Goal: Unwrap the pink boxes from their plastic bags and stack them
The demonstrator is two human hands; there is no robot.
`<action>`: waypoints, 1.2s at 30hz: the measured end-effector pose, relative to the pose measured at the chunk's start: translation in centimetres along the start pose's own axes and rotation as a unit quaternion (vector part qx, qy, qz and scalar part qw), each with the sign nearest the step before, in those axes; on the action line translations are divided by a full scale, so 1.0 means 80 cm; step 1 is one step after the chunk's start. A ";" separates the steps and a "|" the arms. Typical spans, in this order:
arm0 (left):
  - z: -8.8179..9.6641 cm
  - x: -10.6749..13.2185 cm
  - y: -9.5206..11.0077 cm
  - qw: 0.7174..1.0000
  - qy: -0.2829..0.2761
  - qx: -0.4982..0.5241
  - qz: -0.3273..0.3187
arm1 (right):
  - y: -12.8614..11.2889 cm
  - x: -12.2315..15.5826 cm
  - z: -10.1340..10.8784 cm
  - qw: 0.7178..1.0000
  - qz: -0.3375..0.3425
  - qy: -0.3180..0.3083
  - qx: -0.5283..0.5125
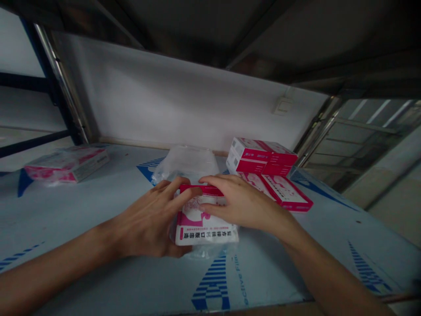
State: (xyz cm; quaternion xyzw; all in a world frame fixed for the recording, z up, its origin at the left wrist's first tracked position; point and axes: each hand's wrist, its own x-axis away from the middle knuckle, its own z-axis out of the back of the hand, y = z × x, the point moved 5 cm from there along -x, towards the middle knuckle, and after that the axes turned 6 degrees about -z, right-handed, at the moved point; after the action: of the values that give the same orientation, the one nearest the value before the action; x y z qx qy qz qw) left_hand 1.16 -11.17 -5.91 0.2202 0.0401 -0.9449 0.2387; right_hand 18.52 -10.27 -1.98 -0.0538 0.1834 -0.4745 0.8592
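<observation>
Left hand (148,219) and right hand (243,202) both gripping one pink-and-white carton (205,230), one clear plastic bag (186,162) right there, one more carton (66,164) out left, at least three cartons (266,171) piled right on the bench (82,210)

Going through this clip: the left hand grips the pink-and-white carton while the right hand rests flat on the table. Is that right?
No. The head view shows the right hand off the table, its fingers on the pink-and-white carton, so both hands grip it. The left hand is as you said.

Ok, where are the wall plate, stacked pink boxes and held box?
Wall plate (283,105): head view, its face.
Stacked pink boxes (251,161): head view, upper box's side.
Held box (205,232): head view, white panel.
</observation>
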 end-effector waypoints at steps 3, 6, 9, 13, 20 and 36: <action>-0.001 0.000 0.000 1.000 -0.006 0.014 -0.001 | 0.007 -0.003 -0.002 1.000 -0.015 -0.013 0.000; 0.001 0.001 0.003 0.999 0.006 -0.012 -0.035 | 0.013 -0.007 0.000 0.997 -0.033 -0.060 -0.025; 0.003 0.003 0.006 0.997 0.015 -0.036 -0.073 | 0.018 -0.010 -0.004 0.982 -0.053 -0.151 -0.102; 0.001 0.008 0.000 0.999 0.009 0.017 -0.048 | 0.024 -0.013 -0.010 0.949 -0.085 -0.197 -0.229; -0.003 0.007 -0.021 0.980 0.001 0.198 0.029 | 0.041 -0.005 0.011 0.886 -0.057 -0.134 -0.441; 0.046 -0.061 0.022 0.992 0.092 0.062 -0.060 | 0.186 0.035 0.116 0.795 -0.098 0.360 -0.478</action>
State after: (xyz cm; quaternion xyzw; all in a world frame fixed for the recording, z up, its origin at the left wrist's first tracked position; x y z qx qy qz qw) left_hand 4.39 -11.30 -0.42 0.3178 0.0167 -0.9339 0.1628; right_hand 35.12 -5.27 1.92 -0.3012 0.6766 -0.3928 0.5452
